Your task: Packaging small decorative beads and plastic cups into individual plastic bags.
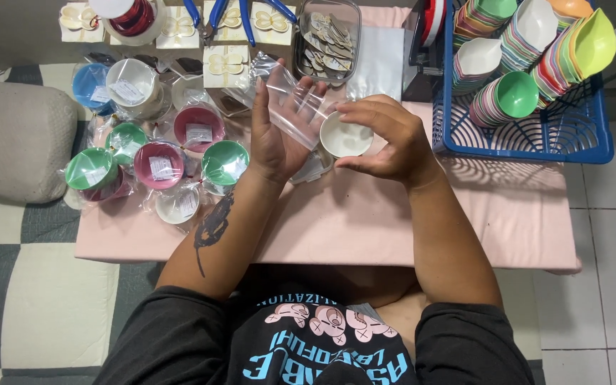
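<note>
Evidently light and rigid, the small white bowl (pixel 346 135) sits pinched at its rim in the right hand (pixel 383 139) above the pink table (pixel 365 221). Beside it, the left hand (pixel 279 132) grips a flimsy, slippery clear plastic bag (pixel 290 89), best held by its open edge.

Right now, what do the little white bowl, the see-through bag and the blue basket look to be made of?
White bowl, in the right hand: likely plastic, smooth and matte, thin-rimmed like the coloured stacks.
Clear bag, against the left hand: thin plastic film, glossy, see-through and creased.
Blue basket: moulded plastic, by its slotted lattice walls and even colour.
</note>
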